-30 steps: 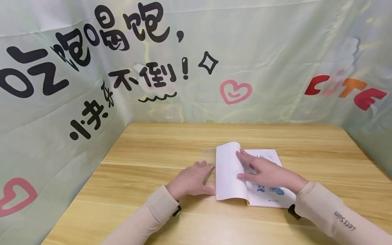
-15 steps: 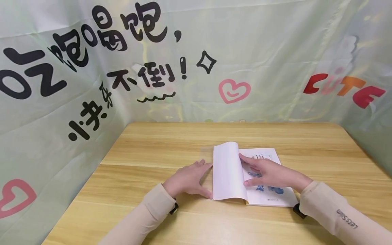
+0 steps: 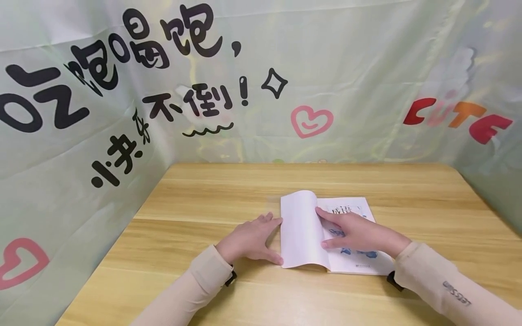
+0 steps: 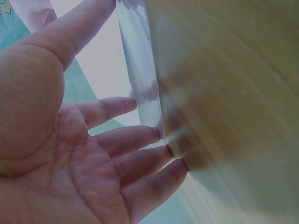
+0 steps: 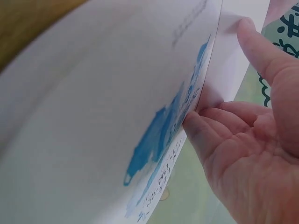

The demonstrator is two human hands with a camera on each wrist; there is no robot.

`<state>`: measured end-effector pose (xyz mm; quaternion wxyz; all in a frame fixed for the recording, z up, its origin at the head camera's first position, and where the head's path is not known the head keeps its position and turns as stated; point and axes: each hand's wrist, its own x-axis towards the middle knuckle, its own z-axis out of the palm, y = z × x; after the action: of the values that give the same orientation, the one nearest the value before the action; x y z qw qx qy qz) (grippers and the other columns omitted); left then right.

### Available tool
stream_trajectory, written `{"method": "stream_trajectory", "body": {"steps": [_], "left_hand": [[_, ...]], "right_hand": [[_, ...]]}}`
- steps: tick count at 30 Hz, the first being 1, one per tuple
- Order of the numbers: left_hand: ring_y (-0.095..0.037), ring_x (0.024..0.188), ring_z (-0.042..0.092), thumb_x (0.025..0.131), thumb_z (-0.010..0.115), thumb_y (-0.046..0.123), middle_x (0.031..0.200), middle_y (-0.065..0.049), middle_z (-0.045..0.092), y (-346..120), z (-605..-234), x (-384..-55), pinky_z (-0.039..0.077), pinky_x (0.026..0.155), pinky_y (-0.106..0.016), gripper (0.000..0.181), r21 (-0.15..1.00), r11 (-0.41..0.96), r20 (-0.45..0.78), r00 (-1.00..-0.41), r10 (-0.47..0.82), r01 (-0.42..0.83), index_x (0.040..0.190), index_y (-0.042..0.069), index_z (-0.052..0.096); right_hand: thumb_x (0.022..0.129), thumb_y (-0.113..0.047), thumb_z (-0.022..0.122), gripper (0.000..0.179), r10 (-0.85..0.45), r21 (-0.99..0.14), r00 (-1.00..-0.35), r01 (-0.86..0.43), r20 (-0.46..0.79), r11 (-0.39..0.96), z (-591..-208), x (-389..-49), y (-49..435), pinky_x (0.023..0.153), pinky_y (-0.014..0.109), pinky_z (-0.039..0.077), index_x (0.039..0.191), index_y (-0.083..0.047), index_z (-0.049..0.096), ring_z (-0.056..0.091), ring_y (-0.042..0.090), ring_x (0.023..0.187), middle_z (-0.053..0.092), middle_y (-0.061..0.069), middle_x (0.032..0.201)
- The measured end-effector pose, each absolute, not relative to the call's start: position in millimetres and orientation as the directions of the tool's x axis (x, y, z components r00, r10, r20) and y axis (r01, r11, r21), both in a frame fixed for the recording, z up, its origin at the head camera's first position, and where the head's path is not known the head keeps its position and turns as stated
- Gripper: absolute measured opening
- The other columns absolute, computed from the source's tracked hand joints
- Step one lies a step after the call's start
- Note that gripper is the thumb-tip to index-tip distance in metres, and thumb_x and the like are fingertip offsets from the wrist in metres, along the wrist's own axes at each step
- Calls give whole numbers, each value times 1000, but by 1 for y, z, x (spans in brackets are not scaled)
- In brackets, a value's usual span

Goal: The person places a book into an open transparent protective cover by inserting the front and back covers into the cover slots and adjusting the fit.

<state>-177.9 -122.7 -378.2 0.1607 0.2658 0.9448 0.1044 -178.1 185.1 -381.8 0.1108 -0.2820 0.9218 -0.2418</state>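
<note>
A thin book lies on the table, its title page showing Chinese characters and blue drawings. Its blank white leaf is folded over to the left and bulges along the fold. My left hand spreads thumb and fingers at that leaf's left edge; in the left wrist view, its fingertips reach a clear plastic strip along the edge. My right hand has its fingers extended, thumb and fingertips touching the leaf near the fold. It partly covers the title page.
The wooden table reaches back to a pale printed curtain, which also hangs along the left and right sides. A dark band sits under the right sleeve's cuff.
The white leaf's left edge has shifted a little left, and more of the title characters show. My right hand has slid slightly, still by the fold; my left hand has moved slightly left.
</note>
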Motion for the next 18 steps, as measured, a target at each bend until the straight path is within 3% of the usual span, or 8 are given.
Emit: {"method": "stream_trajectory", "body": {"steps": [11, 13, 15, 18], "left_hand": [[-41, 162, 35, 86, 86, 59, 176, -19, 30, -120, -377, -177, 39, 126, -60, 105, 292, 833, -249, -803, 541, 470, 168, 14, 38], [-41, 161, 35, 86, 86, 59, 176, -19, 30, -120, -377, -177, 39, 125, -61, 105, 296, 833, -250, -803, 541, 468, 168, 14, 38], [-41, 161, 35, 86, 85, 59, 176, -19, 30, -119, -377, -177, 39, 126, -61, 104, 296, 833, -251, -804, 540, 467, 168, 14, 38], [-40, 161, 36, 87, 85, 59, 175, -20, 31, -119, -378, -177, 39, 126, -59, 104, 291, 836, -250, -806, 536, 465, 168, 14, 38]], "right_hand": [[94, -54, 79, 100, -589, -484, -804, -484, -84, 729, -381, -178, 183, 115, 59, 48, 165, 2, 36, 57, 43, 144, 52, 26, 161], [94, -54, 78, 99, -591, -475, -801, -487, -92, 733, -380, -178, 183, 109, 54, 54, 166, -2, 35, 67, 37, 131, 61, 27, 151], [95, -54, 78, 98, -600, -461, -795, -501, -91, 732, -378, -178, 182, 104, 48, 56, 168, -5, 35, 71, 29, 119, 62, 27, 151], [96, -53, 77, 95, -615, -446, -783, -522, -86, 727, -375, -179, 181, 100, 46, 56, 169, -10, 34, 72, 25, 115, 60, 28, 153]]}}
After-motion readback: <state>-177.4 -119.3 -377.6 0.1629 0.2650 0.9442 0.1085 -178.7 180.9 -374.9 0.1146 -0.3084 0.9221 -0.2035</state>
